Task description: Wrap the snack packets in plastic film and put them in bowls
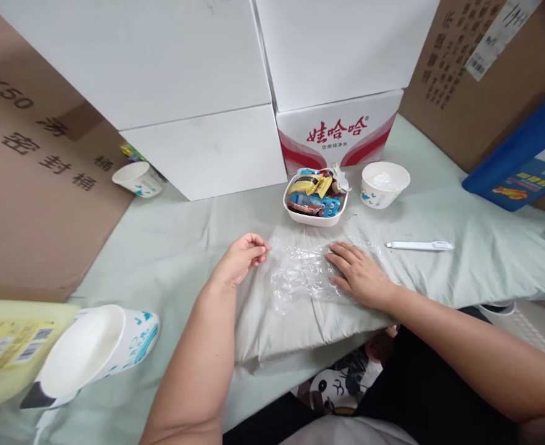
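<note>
A crumpled sheet of clear plastic film [295, 272] lies on the cloth-covered table between my hands. My left hand [245, 256] pinches the film's left edge between thumb and fingertips. My right hand [358, 272] rests flat on the right part of the film, fingers stretched out. Just beyond the film stands a white plastic bowl [312, 219] filled with several packaged snacks [316, 191] in yellow, blue and brown wrappers. To the right of my right hand lies a white utility knife [418, 246].
A paper cup [379, 194] with clear plastic inside stands right of the bowl. White cartons [207, 154] block the back. Paper cups [138, 180] and a tipped paper bucket [91, 352] are at left beside a yellow jug [4, 377]. A blue container [523, 161] leans at right near cardboard [495, 105].
</note>
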`<state>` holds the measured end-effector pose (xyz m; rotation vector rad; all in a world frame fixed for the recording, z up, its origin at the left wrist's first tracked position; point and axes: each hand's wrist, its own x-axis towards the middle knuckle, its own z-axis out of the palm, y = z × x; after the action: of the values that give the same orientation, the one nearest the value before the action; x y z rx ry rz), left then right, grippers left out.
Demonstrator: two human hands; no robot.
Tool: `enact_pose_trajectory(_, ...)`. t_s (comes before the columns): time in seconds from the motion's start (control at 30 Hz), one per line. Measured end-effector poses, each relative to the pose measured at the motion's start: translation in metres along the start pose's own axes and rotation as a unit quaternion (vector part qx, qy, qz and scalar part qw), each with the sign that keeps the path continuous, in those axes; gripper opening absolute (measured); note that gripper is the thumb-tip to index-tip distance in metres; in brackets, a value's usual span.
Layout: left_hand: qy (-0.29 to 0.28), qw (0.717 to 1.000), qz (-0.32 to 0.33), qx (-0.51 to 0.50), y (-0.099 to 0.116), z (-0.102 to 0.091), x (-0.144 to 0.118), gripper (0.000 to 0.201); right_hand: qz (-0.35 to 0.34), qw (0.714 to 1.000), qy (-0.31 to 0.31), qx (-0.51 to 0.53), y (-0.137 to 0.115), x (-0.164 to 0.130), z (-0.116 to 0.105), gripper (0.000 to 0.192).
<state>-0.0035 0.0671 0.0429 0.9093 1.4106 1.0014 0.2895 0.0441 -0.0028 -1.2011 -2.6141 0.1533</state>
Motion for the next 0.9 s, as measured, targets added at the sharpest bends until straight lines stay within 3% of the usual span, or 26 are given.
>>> enact_pose_trajectory(0.1, 0.045, 0.997, 0.02, 0.06, -0.007, 0.003, 0.003, 0.023, -0.001, 1.0, 0.002, -0.004, 0.0, 0.0, 0.0, 0.049)
enact_pose_trajectory(0.27, 0.017, 0.974, 0.06, 0.217, -0.02, 0.014, 0.007, 0.021, -0.007, 1.0, 0.003, -0.011, 0.001, 0.0, 0.001, 0.048)
enact_pose_trajectory(0.43, -0.058, 0.948, 0.11, 0.292, -0.018, 0.022, -0.002, 0.042, -0.01, 1.0, 0.01, -0.013, 0.001, 0.0, 0.001, 0.047)
enact_pose_trajectory(0.53, -0.096, 0.911, 0.161, 0.367, -0.016, 0.028, -0.01, 0.063, -0.015, 1.0, 0.019, -0.015, 0.001, 0.0, 0.001, 0.047)
enact_pose_trajectory(0.57, -0.11, 0.894, 0.177, 0.396, -0.016, 0.03, -0.012, 0.062, -0.016, 1.0, 0.02, -0.016, 0.001, 0.0, 0.002, 0.047)
enact_pose_trajectory(0.63, -0.141, 0.871, 0.191, 0.43, -0.016, 0.031, -0.014, 0.044, -0.015, 1.0, 0.019, -0.016, 0.001, 0.0, 0.002, 0.048)
enact_pose_trajectory(0.73, -0.159, 0.881, 0.174, 0.409, -0.018, 0.024, -0.009, 0.01, -0.009, 1.0, 0.014, -0.015, 0.001, 0.0, 0.002, 0.048)
enact_pose_trajectory(0.8, -0.145, 0.902, 0.148, 0.379, -0.017, 0.014, -0.004, 0.006, -0.008, 1.0, 0.013, -0.012, 0.001, 0.0, 0.002, 0.048)
enact_pose_trajectory(0.9, -0.079, 0.92, 0.125, 0.362, -0.014, 0.0, 0.002, 0.007, -0.008, 1.0, 0.013, -0.008, 0.002, 0.0, 0.002, 0.048)
